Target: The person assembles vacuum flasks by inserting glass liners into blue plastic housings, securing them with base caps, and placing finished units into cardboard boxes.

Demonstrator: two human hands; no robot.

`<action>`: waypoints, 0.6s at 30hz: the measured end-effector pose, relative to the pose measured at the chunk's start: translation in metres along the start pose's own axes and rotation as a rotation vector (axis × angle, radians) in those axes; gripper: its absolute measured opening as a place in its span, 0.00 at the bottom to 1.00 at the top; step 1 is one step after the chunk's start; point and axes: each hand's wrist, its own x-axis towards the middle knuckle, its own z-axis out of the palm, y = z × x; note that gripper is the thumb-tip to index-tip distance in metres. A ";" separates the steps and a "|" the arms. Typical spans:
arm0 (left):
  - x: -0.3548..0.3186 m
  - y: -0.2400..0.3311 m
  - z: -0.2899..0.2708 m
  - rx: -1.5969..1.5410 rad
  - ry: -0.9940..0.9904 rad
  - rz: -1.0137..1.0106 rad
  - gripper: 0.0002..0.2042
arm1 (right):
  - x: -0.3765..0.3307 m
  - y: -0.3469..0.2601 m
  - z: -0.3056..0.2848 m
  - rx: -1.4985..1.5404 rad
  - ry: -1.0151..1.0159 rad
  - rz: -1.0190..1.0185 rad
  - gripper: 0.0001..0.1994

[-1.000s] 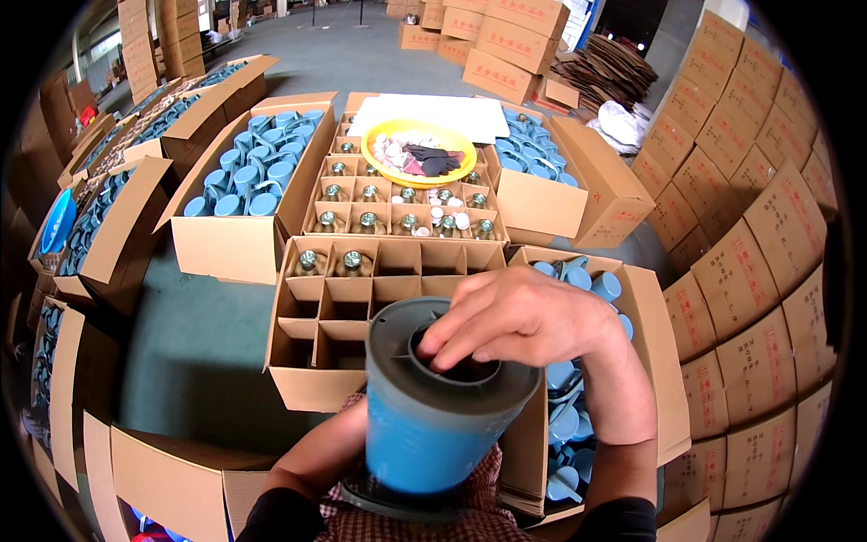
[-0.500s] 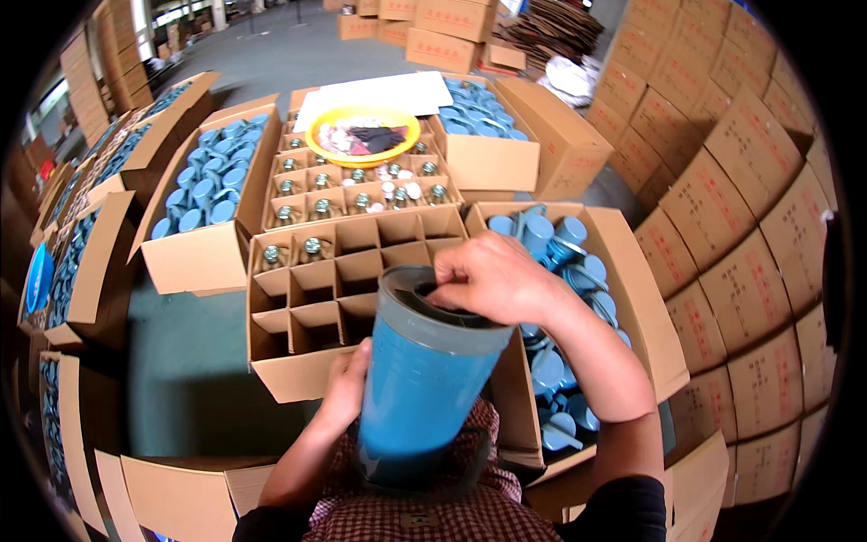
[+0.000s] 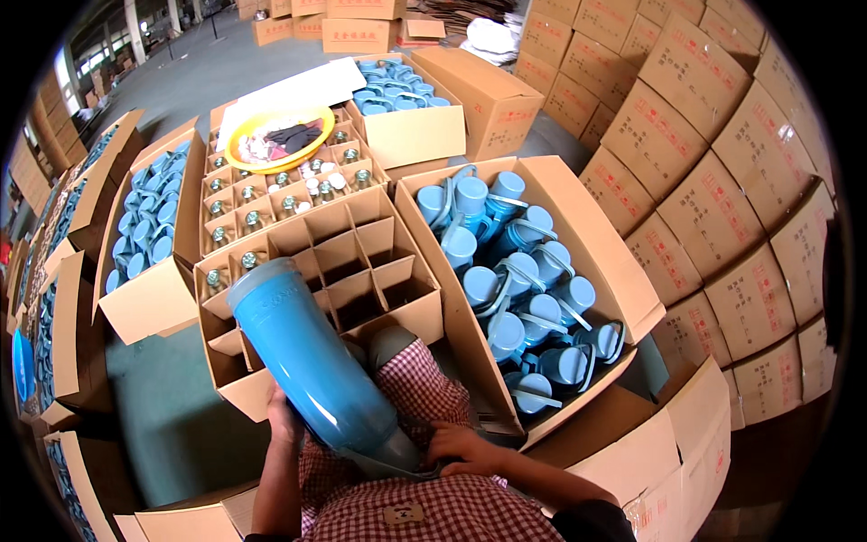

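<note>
A blue thermos jug casing (image 3: pixel 312 357) lies slantwise over my lap, its closed end up at the left and its grey end down by my apron (image 3: pixel 406 492). My left hand (image 3: pixel 282 420) grips its lower left side. At the grey end, my right hand (image 3: pixel 461 449) has its fingers curled on the dark edge of the casing; the fingertips are partly hidden. Behind the casing stands a divided carton (image 3: pixel 411 321), with glass necks (image 3: pixel 250 260) showing in its far left cells. To the right, a carton (image 3: pixel 623 262) holds several blue lidded jugs (image 3: pixel 539 312).
A yellow basin (image 3: pixel 280 163) with cloths and small pieces sits on another divided carton of glass bottles. More cartons of blue jugs (image 3: pixel 144 221) line the left. Stacked closed cartons (image 3: pixel 713 194) form a wall at the right. A white board (image 3: pixel 289 99) lies behind the basin.
The casing has turned over, from its grey opening upward to its closed end up at the left. My right hand has left the opening's top position and moved down toward my lap.
</note>
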 end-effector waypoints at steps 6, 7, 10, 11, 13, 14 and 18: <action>0.037 -0.012 0.061 -0.020 0.234 -0.005 0.16 | -0.002 -0.042 -0.024 -0.061 0.393 -0.009 0.18; 0.048 -0.004 0.085 0.055 0.108 -0.059 0.16 | -0.001 -0.051 -0.035 -0.080 0.501 0.020 0.19; 0.067 0.014 0.173 0.091 -0.108 -0.185 0.17 | -0.007 -0.049 -0.067 -0.222 1.078 -0.091 0.22; 0.068 0.019 0.200 0.156 -0.238 -0.178 0.17 | -0.005 -0.058 -0.084 -0.218 1.289 -0.074 0.23; 0.069 0.016 0.227 0.294 -0.435 -0.116 0.18 | -0.006 -0.071 -0.123 -0.072 1.539 -0.085 0.21; 0.073 0.010 0.230 0.367 -0.502 -0.065 0.20 | -0.019 -0.067 -0.139 -0.071 1.546 -0.097 0.20; 0.070 -0.019 0.207 0.366 -0.499 -0.209 0.19 | -0.045 -0.065 -0.180 -0.426 1.589 0.174 0.18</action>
